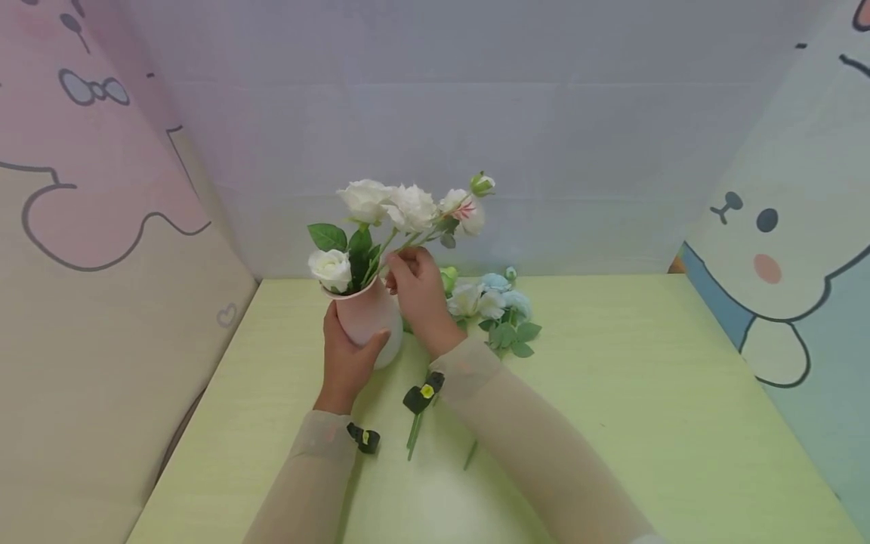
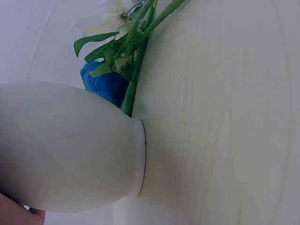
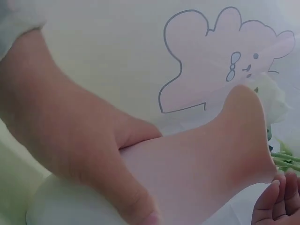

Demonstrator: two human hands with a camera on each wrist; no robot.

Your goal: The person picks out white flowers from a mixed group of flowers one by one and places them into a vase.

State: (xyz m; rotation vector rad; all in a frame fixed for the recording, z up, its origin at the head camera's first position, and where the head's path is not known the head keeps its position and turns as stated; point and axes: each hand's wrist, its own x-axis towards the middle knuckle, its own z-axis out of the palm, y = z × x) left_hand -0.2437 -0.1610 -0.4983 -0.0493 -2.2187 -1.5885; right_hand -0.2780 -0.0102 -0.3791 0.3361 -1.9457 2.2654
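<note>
My left hand (image 1: 348, 355) grips a pale pink-to-white vase (image 1: 360, 313) around its body, thumb toward the right; the right wrist view shows this left hand (image 3: 79, 126) wrapped about the vase (image 3: 187, 173). White roses (image 1: 330, 270) and green leaves (image 1: 328, 236) stand in the vase. At the mouth's right side, my right hand (image 1: 427, 298) pinches a flower stem (image 1: 421, 240) leaning right, with a pink-centred white bloom (image 1: 464, 210) and a bud (image 1: 482, 184) above. Its lower end is hidden behind the hand. The vase's base (image 2: 139, 157) appears against the tabletop in the left wrist view.
Pale blue and white flowers (image 1: 495, 283) with green leaves (image 1: 506, 334) lie on the yellowish table (image 1: 625, 393) right of the vase. Green stems (image 1: 414, 434) reach toward the front, partly under my right forearm. Cartoon-printed cloths (image 1: 435, 136) enclose the table's back and sides.
</note>
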